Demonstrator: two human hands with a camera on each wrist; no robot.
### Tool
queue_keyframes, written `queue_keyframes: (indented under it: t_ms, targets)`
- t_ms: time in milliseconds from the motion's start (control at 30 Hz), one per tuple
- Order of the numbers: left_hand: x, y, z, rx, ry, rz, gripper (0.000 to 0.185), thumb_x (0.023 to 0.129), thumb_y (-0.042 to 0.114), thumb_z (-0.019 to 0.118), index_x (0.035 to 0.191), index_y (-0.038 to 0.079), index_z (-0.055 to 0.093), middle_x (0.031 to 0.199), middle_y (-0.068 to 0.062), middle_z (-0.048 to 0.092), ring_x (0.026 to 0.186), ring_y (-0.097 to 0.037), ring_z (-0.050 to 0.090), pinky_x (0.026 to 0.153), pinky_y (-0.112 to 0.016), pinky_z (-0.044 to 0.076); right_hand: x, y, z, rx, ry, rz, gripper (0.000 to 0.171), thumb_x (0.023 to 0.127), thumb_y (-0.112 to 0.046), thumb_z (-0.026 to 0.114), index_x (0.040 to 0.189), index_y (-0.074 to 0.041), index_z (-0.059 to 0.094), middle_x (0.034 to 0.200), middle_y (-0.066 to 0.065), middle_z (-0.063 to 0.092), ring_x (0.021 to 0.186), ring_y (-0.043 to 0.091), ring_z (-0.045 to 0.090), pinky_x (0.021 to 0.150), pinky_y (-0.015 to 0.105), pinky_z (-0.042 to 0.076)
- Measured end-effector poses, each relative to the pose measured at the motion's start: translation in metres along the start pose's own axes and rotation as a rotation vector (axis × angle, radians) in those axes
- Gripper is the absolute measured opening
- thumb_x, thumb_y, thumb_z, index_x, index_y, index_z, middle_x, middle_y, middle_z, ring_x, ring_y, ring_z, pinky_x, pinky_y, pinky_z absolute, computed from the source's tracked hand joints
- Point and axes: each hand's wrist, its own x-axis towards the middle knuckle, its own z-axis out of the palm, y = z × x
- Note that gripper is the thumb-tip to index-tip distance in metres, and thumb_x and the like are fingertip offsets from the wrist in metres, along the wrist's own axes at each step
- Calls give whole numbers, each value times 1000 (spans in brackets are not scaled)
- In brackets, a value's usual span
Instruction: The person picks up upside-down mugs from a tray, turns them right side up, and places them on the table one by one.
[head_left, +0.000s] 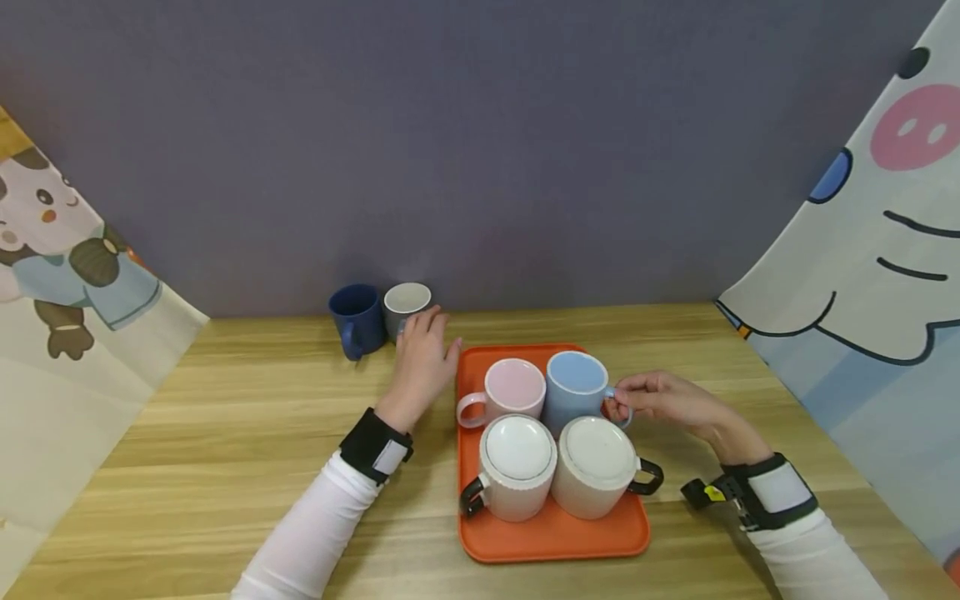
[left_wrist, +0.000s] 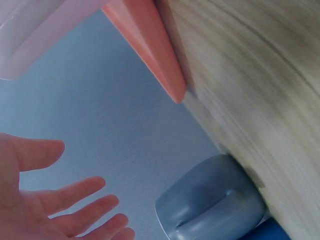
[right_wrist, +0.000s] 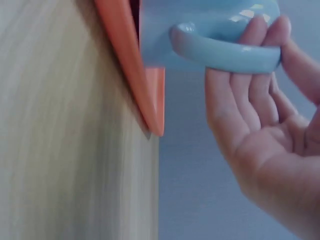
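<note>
My left hand [head_left: 422,367] reaches toward a grey mug [left_wrist: 205,195] at the back, its fingers extended and apart; in the left wrist view a gap shows between the fingertips and the mug. On the right, my right hand [head_left: 671,404] holds a light blue mug [head_left: 573,408] by its handle [right_wrist: 230,55], several fingers through the loop and the thumb against it. That mug stands at the back right of an orange tray [head_left: 555,542]. Beside it on the tray is a pink mug [head_left: 513,390], handle pointing left.
Two white mugs, the left one [head_left: 517,475] and the right one [head_left: 596,467], with black handles, fill the tray's front half. A navy mug [head_left: 365,327] stands left of the grey one. Behind the wooden table [head_left: 247,417] rises a grey partition [head_left: 480,167].
</note>
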Motion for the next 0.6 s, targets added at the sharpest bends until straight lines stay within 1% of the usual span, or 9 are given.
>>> queue_keyframes:
  t_ms: [100,200,333,467,500,600]
  targets:
    - [1,1,-1,-1,-3,-3,38,92,24,59,123,0,57,140,-17,46,128,-35,39,101,-54,35,0,-2,0,24,29,25,21,100,-12,44,93,3,58,90,1,63,86,10,57,82,35,49]
    - [2,0,-1,-3,2,0,38,92,24,59,122,0,57,140,-17,46,128,-35,39,101,-54,35,-1,-4,0,17,44,32,22,101,-13,44,91,1,58,90,2,62,86,11,56,82,36,48]
    - [3,0,-2,-9,14,6,39,92,23,60,122,-1,57,139,-18,46,128,-36,39,100,-55,36,-1,-5,0,33,67,50,23,101,-15,44,90,-2,58,89,1,61,85,12,56,80,35,47]
    - [4,1,-4,-31,27,6,38,92,22,59,122,-1,57,139,-18,47,127,-35,40,100,-54,36,-2,-9,1,107,89,80,21,101,-16,45,93,-7,62,87,-3,63,83,9,57,80,30,48]
    - [5,1,-5,-37,37,10,37,92,22,59,122,-1,57,137,-18,48,127,-35,41,100,-54,36,-2,-10,1,131,92,85,21,101,-16,45,93,-10,63,87,-4,63,84,8,58,81,28,49]
    - [6,3,-8,-64,86,35,35,92,19,59,119,-3,59,130,-20,54,121,-36,47,101,-50,38,-3,-11,1,207,102,88,21,101,-15,44,97,-11,64,88,-5,64,84,7,60,81,25,50]
